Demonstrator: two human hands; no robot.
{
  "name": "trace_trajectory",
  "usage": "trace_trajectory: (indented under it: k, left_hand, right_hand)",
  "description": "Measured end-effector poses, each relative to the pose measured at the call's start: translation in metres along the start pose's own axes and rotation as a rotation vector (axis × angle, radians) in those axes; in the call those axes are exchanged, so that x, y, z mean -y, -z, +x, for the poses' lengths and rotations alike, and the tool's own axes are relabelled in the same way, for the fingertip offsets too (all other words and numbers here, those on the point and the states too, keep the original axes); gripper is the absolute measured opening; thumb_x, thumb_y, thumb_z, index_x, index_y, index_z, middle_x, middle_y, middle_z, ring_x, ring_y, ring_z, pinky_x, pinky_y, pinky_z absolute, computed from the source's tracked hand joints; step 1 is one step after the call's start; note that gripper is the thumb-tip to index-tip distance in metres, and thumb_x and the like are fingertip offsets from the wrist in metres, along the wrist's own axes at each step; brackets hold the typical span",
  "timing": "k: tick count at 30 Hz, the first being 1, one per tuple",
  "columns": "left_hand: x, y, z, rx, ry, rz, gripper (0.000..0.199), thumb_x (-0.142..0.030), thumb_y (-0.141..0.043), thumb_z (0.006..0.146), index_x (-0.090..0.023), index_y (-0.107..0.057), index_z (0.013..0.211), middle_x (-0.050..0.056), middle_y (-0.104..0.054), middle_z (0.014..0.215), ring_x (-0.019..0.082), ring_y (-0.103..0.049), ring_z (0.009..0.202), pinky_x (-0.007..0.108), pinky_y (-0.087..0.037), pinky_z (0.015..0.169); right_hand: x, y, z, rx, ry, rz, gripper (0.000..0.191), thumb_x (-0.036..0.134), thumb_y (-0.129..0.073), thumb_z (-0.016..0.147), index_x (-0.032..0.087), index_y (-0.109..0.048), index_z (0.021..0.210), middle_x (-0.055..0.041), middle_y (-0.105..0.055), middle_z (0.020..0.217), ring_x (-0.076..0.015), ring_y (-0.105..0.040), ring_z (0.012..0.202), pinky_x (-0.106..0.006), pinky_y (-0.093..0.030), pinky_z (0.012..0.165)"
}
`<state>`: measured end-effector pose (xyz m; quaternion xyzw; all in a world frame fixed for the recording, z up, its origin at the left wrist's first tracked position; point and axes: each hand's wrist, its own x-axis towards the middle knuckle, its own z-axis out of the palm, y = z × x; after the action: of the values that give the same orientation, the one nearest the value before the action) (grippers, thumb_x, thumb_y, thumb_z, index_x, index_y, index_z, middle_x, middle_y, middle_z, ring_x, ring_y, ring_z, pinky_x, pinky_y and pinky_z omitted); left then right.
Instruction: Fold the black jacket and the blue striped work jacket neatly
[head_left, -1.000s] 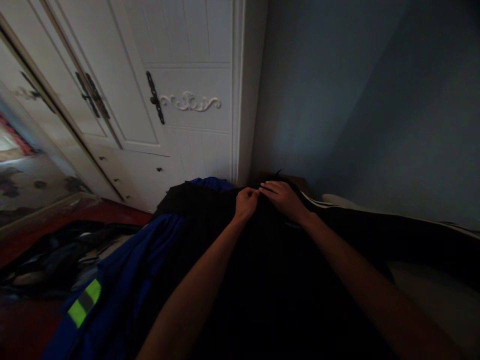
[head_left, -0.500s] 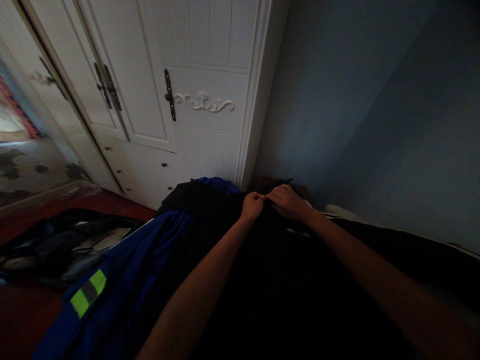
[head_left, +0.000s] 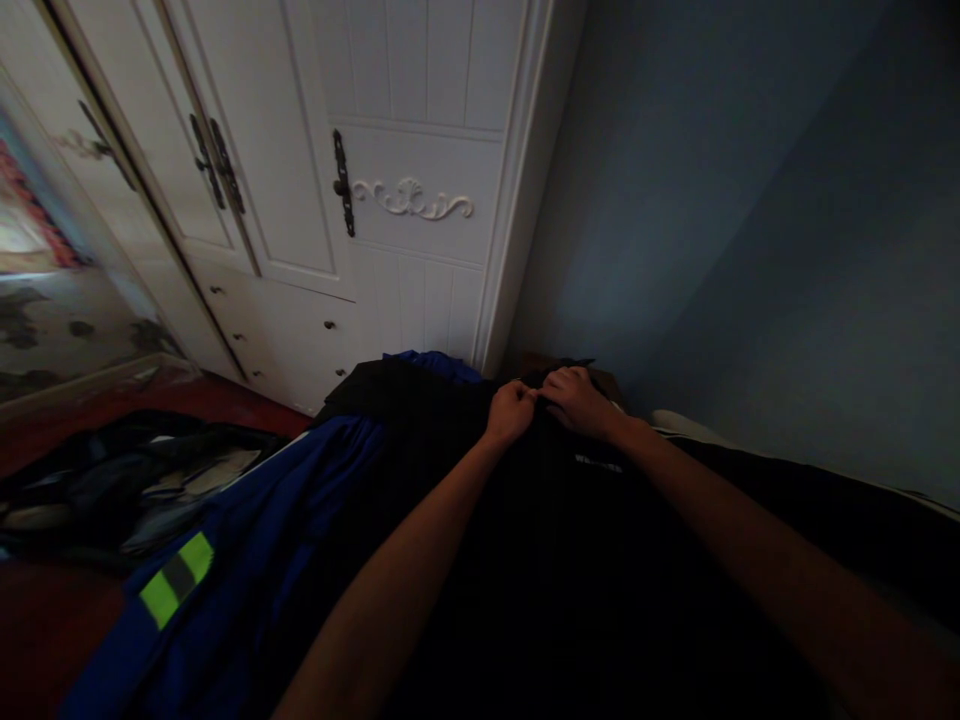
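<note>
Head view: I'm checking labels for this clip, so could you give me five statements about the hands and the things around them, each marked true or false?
1. The left hand and right hand are both at the black cloth. True.
2. The hands are spread wide apart. False: they are close together, with their fingers almost meeting.
3. The blue cloth bears a yellow-green patch with a darker band. True.
4. The pale lettering is on the blue cloth. False: the lettering is on the black cloth.
5. The wardrobe is black. False: the wardrobe is white, with dark handles.
</note>
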<state>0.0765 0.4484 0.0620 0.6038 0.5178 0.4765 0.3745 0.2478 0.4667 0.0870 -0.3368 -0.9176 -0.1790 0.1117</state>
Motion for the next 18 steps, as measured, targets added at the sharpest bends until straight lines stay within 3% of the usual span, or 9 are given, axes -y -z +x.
trace_trajectory:
  k: [11, 15, 18]
  left_hand:
    - [0.006, -0.001, 0.005, -0.028, -0.009, -0.075, 0.022, -0.028, -0.054, 0.087, -0.015, -0.060, 0.071, -0.001, -0.058, 0.065, 0.010, -0.051, 0.063, 0.021, -0.039, 0.065]
    - [0.005, 0.001, 0.003, -0.030, -0.003, 0.019, 0.020, -0.026, -0.055, 0.087, -0.015, -0.063, 0.072, 0.002, -0.064, 0.072, 0.012, -0.056, 0.069, 0.023, -0.041, 0.069]
    - [0.002, 0.004, -0.001, -0.053, -0.041, 0.145, 0.018, -0.026, -0.054, 0.088, -0.016, -0.065, 0.079, 0.007, -0.069, 0.084, 0.016, -0.061, 0.079, 0.026, -0.043, 0.075]
  right_hand:
    - [0.004, -0.015, -0.003, -0.047, -0.046, -0.044, 0.025, 0.003, -0.052, 0.078, 0.014, -0.067, 0.095, -0.0098, -0.063, 0.094, -0.0234, -0.049, 0.096, -0.037, -0.030, 0.088]
    - [0.010, -0.012, -0.004, -0.034, -0.047, -0.040, 0.022, 0.009, -0.051, 0.087, 0.016, -0.067, 0.099, -0.0094, -0.065, 0.098, -0.0234, -0.052, 0.098, -0.039, -0.031, 0.089]
    - [0.013, -0.007, -0.009, -0.051, -0.037, -0.001, 0.025, 0.014, -0.051, 0.090, 0.018, -0.065, 0.111, -0.0106, -0.066, 0.112, -0.0248, -0.054, 0.108, -0.041, -0.033, 0.093]
